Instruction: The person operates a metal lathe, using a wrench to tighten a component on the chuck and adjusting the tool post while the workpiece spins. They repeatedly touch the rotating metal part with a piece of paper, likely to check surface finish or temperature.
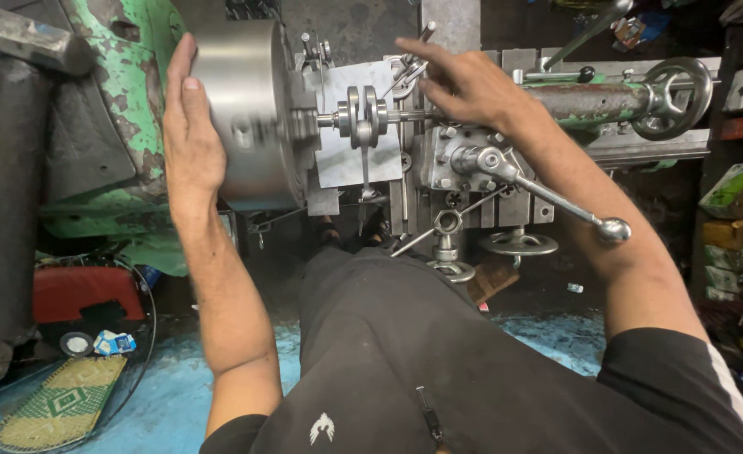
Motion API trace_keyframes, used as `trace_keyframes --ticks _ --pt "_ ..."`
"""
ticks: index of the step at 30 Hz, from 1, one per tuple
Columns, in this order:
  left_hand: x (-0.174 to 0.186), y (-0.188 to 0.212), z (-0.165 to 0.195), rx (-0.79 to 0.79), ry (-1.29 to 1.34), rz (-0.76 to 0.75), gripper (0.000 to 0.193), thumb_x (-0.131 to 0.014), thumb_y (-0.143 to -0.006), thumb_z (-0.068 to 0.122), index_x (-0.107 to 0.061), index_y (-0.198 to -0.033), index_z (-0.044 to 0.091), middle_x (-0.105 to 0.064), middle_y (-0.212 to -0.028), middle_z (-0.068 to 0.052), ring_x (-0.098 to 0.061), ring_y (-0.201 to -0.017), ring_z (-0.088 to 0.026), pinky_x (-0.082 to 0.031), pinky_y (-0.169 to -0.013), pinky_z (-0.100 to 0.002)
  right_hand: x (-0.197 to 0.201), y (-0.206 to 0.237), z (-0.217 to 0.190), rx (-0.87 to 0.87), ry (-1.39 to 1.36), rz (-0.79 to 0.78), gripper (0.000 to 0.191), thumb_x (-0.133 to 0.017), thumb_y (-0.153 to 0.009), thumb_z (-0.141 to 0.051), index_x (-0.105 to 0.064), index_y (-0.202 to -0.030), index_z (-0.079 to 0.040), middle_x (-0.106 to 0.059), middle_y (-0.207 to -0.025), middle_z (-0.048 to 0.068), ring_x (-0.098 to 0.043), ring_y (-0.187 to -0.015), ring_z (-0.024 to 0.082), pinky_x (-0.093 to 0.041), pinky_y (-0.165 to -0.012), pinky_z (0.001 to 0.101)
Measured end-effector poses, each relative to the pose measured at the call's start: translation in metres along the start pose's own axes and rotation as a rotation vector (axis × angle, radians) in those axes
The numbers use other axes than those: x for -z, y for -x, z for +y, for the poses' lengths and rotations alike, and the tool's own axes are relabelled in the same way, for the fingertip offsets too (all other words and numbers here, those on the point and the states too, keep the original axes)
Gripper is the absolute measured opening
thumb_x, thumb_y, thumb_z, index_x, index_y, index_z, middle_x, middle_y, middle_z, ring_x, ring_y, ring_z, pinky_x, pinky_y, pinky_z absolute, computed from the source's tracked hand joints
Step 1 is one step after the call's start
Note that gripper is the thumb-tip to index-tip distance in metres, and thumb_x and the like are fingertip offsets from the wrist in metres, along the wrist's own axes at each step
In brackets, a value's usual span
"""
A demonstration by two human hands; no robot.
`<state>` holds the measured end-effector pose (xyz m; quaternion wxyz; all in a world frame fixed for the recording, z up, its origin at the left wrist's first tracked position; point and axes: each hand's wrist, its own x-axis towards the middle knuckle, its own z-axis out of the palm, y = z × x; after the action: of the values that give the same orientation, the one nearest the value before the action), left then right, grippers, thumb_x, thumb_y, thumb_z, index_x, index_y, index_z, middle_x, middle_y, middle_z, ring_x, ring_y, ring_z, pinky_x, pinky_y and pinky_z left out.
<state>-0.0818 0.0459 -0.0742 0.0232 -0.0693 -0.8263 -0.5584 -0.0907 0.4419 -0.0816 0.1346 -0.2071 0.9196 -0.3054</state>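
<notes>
Nearest is the person's black shirt (405, 370), filling the bottom of the view, with both bare forearms reaching up and away from it toward a lathe. Below on the left, the blue floor (178, 395) carries a woven green mat (56, 403), a roll of tape (76, 343) and a small blue-and-white box (115, 342), with a red case (85, 290) just behind them.

Further out come the lathe's controls: a long lever with a ball end (556, 197) slants down to the right, and beneath it sit two small handwheels (518, 244). The right forearm passes just over that lever.

The left hand (188, 139) lies flat, fingers straight and together, its palm pressed against the rim of the big steel chuck (249, 113). The chuck looks slightly blurred along its face. Held in the chuck is the workpiece (361, 113), a short shaft with two round discs side by side, sticking out to the right between the chuck and the tool post (464, 155).

The right hand (464, 80) rests on top of the tool post area, fingers spread and bent, the fingertips (409, 46) reaching toward a small metal handle (413, 67) just above the workpiece; whether they pinch it I cannot tell.

Behind stands the chipped green headstock (123, 67) on the left, and on the right the tailstock with its handwheel (672, 97). Shelves of boxes (737, 210) sit at the far right.
</notes>
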Motion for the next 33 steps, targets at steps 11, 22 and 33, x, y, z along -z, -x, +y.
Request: trace_keyframes --ticks 11,22,33 --pt "-0.005 0.023 -0.014 -0.091 -0.101 0.095 0.051 -0.029 -0.119 0.027 -0.040 -0.161 0.000 -0.045 -0.166 -0.020 -0.040 -0.159 -0.034 -0.030 -0.134 -0.042 -0.007 0.027 0.041 0.282 -0.028 0.360 0.026 -0.063 -0.090 0.008 -0.080 -0.102 -0.007 -0.075 -0.080 0.011 -0.065 -0.061 0.018 -0.047 -0.054 0.0312" --pt "-0.011 0.203 -0.089 0.102 -1.126 0.279 0.048 -0.060 -0.097 0.029 -0.053 -0.134 -0.001 -0.056 -0.134 -0.030 -0.057 -0.122 -0.048 -0.046 -0.101 -0.052 -0.005 0.063 0.049 -0.095 -0.103 0.745 0.020 -0.062 -0.100 0.005 -0.079 -0.108 -0.002 -0.075 -0.086 0.008 -0.063 -0.070 0.010 -0.043 -0.059 0.0269" --pt "0.046 0.206 -0.164 0.272 -0.529 0.244 0.040 -0.067 -0.108 0.026 -0.062 -0.128 -0.008 -0.064 -0.122 -0.028 -0.062 -0.110 -0.045 -0.049 -0.097 -0.048 -0.016 0.053 0.029 -0.203 0.317 0.788 0.012 -0.066 -0.095 -0.002 -0.076 -0.099 -0.008 -0.074 -0.085 0.012 -0.071 -0.077 0.030 -0.051 -0.069 0.0417"
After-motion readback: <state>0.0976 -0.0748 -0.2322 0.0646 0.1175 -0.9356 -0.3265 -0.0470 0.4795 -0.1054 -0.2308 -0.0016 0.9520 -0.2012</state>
